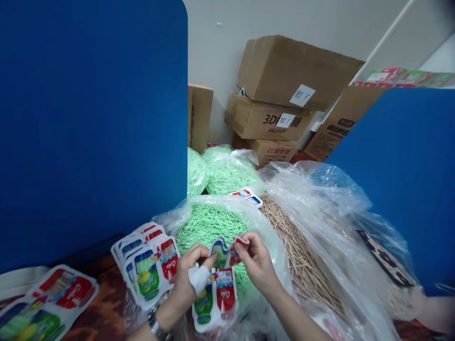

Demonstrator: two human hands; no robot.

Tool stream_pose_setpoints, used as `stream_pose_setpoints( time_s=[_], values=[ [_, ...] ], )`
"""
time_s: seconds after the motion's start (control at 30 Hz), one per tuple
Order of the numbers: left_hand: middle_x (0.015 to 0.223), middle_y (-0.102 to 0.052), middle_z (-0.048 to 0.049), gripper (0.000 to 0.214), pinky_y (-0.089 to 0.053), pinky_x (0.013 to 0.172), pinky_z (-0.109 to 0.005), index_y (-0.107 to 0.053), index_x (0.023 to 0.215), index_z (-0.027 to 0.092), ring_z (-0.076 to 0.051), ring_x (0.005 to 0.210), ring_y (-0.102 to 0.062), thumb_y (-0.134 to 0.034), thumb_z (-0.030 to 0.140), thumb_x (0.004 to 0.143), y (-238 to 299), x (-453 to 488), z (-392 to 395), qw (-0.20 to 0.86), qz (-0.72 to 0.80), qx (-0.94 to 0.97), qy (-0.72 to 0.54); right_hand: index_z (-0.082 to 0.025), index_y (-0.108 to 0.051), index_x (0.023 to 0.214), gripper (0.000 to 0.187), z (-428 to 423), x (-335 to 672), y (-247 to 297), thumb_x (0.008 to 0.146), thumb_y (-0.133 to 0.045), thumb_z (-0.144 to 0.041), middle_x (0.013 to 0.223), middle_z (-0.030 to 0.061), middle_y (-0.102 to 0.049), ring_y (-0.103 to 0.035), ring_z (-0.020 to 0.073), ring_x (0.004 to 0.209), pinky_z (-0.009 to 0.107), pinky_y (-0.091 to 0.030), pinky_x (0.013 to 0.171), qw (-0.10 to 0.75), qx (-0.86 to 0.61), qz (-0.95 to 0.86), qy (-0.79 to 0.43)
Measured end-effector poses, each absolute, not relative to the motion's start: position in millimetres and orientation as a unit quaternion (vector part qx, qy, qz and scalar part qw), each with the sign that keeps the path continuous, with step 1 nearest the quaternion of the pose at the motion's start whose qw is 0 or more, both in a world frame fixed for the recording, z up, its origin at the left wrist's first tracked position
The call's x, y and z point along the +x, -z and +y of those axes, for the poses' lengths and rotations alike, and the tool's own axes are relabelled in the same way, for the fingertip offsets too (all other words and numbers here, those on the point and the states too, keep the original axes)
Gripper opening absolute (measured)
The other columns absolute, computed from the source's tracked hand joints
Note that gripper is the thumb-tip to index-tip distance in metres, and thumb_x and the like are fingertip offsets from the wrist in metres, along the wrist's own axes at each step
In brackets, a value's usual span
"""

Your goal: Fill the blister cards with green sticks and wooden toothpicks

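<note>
My left hand (190,277), with a white bandage on the thumb and a watch at the wrist, and my right hand (258,265) both pinch the top of a printed bottle-shaped sachet strip (218,296) in red, green and blue. The strip hangs down between them over an open clear bag of green sticks (204,222). A fanned stack of the same sachets (147,263) lies just left of my left hand.
More sachets (53,296) lie at the lower left. A clear bag of tan wooden sticks (302,255) lies to the right, and further bags of green sticks (227,173) behind. Blue partitions (88,118) stand left and right. Cardboard boxes (284,94) are stacked by the wall.
</note>
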State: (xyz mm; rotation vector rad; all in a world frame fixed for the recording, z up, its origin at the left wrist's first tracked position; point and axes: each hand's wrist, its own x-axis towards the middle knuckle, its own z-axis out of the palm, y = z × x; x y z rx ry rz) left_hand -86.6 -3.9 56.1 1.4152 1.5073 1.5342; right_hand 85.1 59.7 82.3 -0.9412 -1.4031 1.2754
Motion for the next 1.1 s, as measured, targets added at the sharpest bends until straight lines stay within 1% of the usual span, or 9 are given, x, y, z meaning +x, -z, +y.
stream_pose_setpoints(
  time_s=[0.2,0.3,0.4,0.47,0.63,0.73,0.83,0.93,1.1],
  values=[
    [0.069,-0.057,0.0013,0.009,-0.042,0.056,-0.025,-0.058,0.074,0.018,-0.014,0.060,-0.051,-0.065,0.022,0.077,-57.0,-90.2,-12.1,0.301,0.578,0.503,-0.568,-0.023,-0.046,0.083,0.019,57.6,83.2,-77.5,0.086,-0.060,-0.036,0.078,-0.0026,-0.049,-0.047,0.0130,0.068,0.025,-0.041,0.062,0.465,-0.383,-0.600,-0.527],
    [0.086,-0.064,-0.0023,0.041,-0.045,0.057,-0.025,-0.060,0.106,0.018,-0.015,0.065,-0.057,-0.074,0.020,0.066,-63.1,-91.0,-15.4,0.355,0.586,0.488,-0.541,-0.023,-0.046,0.082,0.020,51.3,81.6,-77.4,0.086,-0.061,-0.036,0.081,-0.0016,-0.051,-0.048,0.0137,0.070,0.025,-0.041,0.063,0.446,-0.369,-0.600,-0.552],
    [0.075,-0.062,-0.0010,0.012,-0.046,0.060,-0.026,-0.064,0.083,0.017,-0.017,0.067,-0.058,-0.069,0.022,0.073,-67.4,-93.9,-20.0,0.349,0.589,0.515,-0.515,-0.023,-0.047,0.082,0.021,41.6,76.8,-77.0,0.083,-0.064,-0.037,0.081,-0.0016,-0.052,-0.049,0.0138,0.069,0.025,-0.042,0.062,0.438,-0.370,-0.593,-0.566],
    [0.069,-0.060,-0.0007,0.012,-0.046,0.059,-0.027,-0.061,0.070,0.016,-0.017,0.065,-0.057,-0.066,0.024,0.077,-67.3,-97.3,-26.5,0.328,0.604,0.527,-0.501,-0.024,-0.047,0.082,0.023,33.9,71.8,-75.5,0.082,-0.066,-0.037,0.078,-0.0022,-0.052,-0.050,0.0138,0.067,0.024,-0.043,0.061,0.435,-0.378,-0.583,-0.573],
    [0.088,-0.072,-0.0062,0.017,-0.053,0.071,-0.032,-0.067,0.094,0.016,-0.021,0.078,-0.065,-0.067,0.021,0.077,-59.1,-110.2,-58.7,0.374,0.597,0.496,-0.507,-0.026,-0.048,0.098,0.026,18.2,52.7,-67.1,0.081,-0.066,-0.036,0.079,-0.0017,-0.058,-0.055,0.0149,0.066,0.025,-0.044,0.059,0.389,-0.384,-0.599,-0.585],
    [0.090,-0.074,-0.0085,0.018,-0.055,0.074,-0.035,-0.068,0.093,0.015,-0.024,0.080,-0.068,-0.066,0.027,0.079,-48.4,-125.6,-79.0,0.377,0.628,0.434,-0.524,-0.025,-0.050,0.105,0.026,17.1,30.4,-62.3,0.083,-0.063,-0.034,0.085,-0.0004,-0.060,-0.057,0.0156,0.071,0.026,-0.045,0.064,0.322,-0.360,-0.655,-0.581],
    [0.095,-0.073,-0.0096,0.025,-0.054,0.078,-0.039,-0.066,0.098,0.015,-0.027,0.086,-0.067,-0.066,0.033,0.081,-32.3,-150.5,-90.3,0.290,0.692,0.401,-0.526,-0.024,-0.054,0.100,0.018,23.3,-4.4,-57.0,0.085,-0.059,-0.032,0.086,0.0002,-0.063,-0.059,0.0174,0.074,0.029,-0.046,0.069,0.282,-0.314,-0.716,-0.557],
    [0.094,-0.068,-0.0108,0.029,-0.051,0.081,-0.046,-0.066,0.095,0.015,-0.030,0.089,-0.062,-0.066,0.039,0.079,-13.7,-177.8,-93.9,0.108,0.779,0.432,-0.441,-0.024,-0.056,0.102,0.017,33.1,-42.2,-46.6,0.085,-0.057,-0.026,0.094,0.0035,-0.064,-0.060,0.0218,0.086,0.035,-0.046,0.079,0.284,-0.275,-0.785,-0.478],
    [0.111,-0.055,-0.0159,0.040,-0.047,0.088,-0.052,-0.059,0.108,0.013,-0.035,0.103,-0.053,-0.067,0.038,0.077,14.7,-197.9,-100.1,-0.026,0.824,0.434,-0.363,-0.020,-0.044,0.133,0.060,45.5,-74.0,-19.9,0.077,-0.064,-0.024,0.121,0.0150,-0.053,-0.049,0.0327,0.112,0.049,-0.040,0.095,0.250,-0.265,-0.877,-0.315]
  ],
)
